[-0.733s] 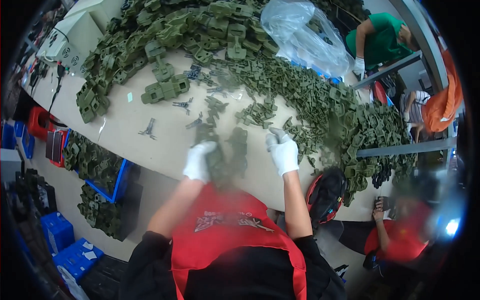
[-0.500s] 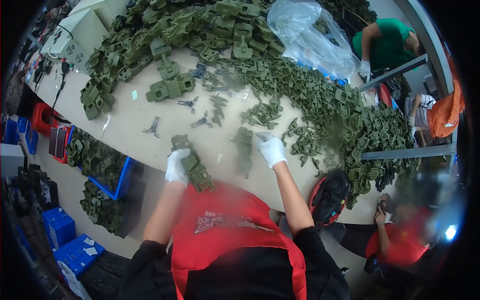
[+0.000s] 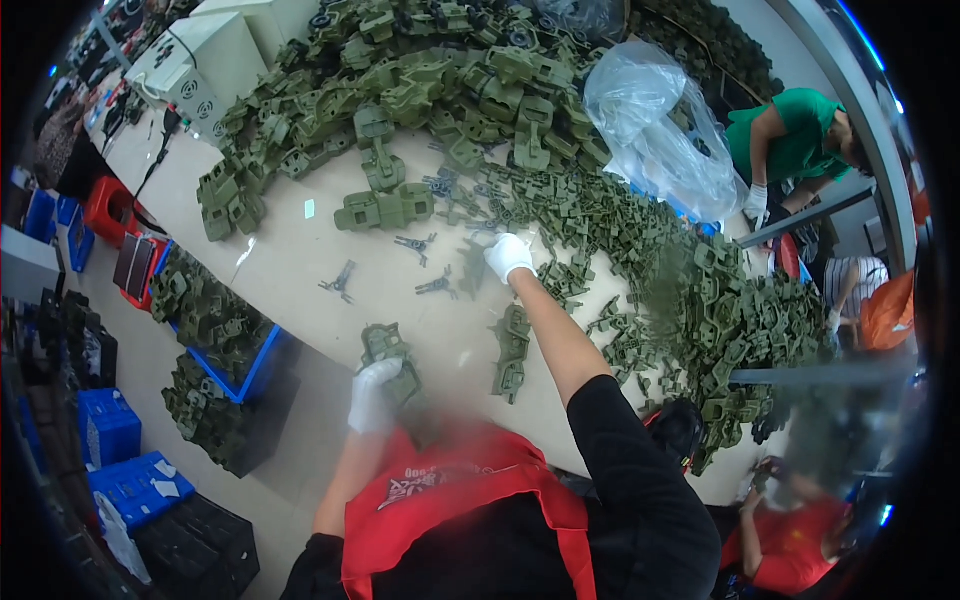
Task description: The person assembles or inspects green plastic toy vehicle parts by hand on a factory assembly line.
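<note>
Holding in head view: left hand [image 3: 375,395], white-gloved, fingers closed round the side of an olive moulded body [image 3: 393,350] at the near edge of the pale table [image 3: 285,245]; the body's lower end is blurred. Right hand [image 3: 511,257], also gloved, stretched farther out over the table by a cluster of small olive parts [image 3: 472,268], blurred there; cannot tell whether its fingers grip one or only touch. Between the hands, nearer the person, a second olive body [image 3: 510,355] lies lengthwise, unheld. Left of the right hand, loose dark-grey pieces [image 3: 436,284] scattered, well apart from the left hand. Beyond them, a blocky olive piece [image 3: 385,207], and behind it a bank of large olive bodies [image 3: 400,85]. To the right, a long heap of small olive fittings [image 3: 630,230], clear plastic bag [image 3: 655,130] beside its far side. Off the table's left side, low down, a blue crate [image 3: 245,385] with more olive mouldings. Co-worker in green [image 3: 800,135] at far right; another in red [image 3: 800,545], lower right.
</note>
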A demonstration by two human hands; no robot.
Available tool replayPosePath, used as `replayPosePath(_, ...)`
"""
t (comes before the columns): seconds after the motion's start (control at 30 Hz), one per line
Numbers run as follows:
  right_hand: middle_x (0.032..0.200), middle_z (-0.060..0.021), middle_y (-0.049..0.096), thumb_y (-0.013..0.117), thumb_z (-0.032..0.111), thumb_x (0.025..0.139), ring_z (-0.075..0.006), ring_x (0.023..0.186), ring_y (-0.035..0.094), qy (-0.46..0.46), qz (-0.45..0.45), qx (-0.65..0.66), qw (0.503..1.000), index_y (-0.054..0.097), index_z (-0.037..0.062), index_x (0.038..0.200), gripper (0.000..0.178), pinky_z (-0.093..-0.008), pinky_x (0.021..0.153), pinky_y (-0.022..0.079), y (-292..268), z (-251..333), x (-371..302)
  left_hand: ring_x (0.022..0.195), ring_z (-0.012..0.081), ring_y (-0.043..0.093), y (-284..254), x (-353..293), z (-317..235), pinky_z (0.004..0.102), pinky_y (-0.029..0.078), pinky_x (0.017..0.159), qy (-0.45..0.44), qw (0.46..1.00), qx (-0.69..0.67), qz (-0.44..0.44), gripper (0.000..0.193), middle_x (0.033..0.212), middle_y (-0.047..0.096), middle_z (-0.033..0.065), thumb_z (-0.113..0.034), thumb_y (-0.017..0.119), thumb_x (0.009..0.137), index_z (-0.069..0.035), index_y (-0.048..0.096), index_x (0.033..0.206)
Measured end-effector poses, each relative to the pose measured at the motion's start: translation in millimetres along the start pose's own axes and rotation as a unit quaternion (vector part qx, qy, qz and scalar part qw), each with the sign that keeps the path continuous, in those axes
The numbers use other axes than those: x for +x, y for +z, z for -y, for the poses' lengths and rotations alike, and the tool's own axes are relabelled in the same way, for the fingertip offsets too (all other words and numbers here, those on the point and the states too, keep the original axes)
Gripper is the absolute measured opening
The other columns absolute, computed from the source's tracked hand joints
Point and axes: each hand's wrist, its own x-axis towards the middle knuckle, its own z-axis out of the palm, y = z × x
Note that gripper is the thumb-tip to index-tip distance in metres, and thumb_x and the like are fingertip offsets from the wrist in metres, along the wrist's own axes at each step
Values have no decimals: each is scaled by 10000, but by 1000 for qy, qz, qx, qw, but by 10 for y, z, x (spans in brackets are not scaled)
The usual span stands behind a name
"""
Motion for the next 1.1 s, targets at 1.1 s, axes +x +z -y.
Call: replayPosePath(1.1, 911, -75, 673, 688, 21, 791, -184, 812, 633, -271, 27, 221, 937, 691, 53, 947, 159, -299, 770, 512, -1423, 1001, -2165, 968, 141, 565, 669, -181, -16, 270, 457, 858, 113, 987, 83, 74, 433, 1073, 599, 46, 26, 607, 791, -59, 519, 1206)
